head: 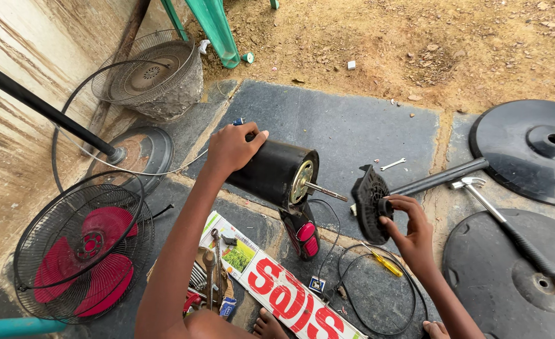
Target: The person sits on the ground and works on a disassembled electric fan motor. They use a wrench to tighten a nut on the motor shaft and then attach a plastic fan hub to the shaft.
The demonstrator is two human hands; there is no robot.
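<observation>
Centre of frame: black fan motor housing [275,171], lying on its side above the grey stone slab [346,129], metal face and shaft [325,191] pointing right. Left hand [232,148] closed around the rear end of the housing, fingers wrapped over its top edge. Right of centre: black round vented motor cover [370,203], held upright on edge, facing the shaft tip and just apart from it. Right hand [408,227] gripping the cover, thumb and fingers pinched on its lower right rim.

Below the housing: red and black switch unit [303,235], touching the housing's underside, with a black cable [378,295] looping across the slab toward lower right. Beside the cable, near the right wrist: yellow-handled screwdriver [383,262]. Between cover and upper right: small spanner [393,164] flat on the slab.

Right side of frame: two black round fan bases [532,150], a black pole [444,177] running from the upper base to behind the cover, and a hammer [506,229] lying across the lower base.

Left side: caged fan with red blades [82,251] at lower left; empty wire guard [148,72] at upper left; black stand pole [42,107] crossing diagonally. Lower centre: printed red and white board [283,292] with pliers [213,267] and small parts on it.
</observation>
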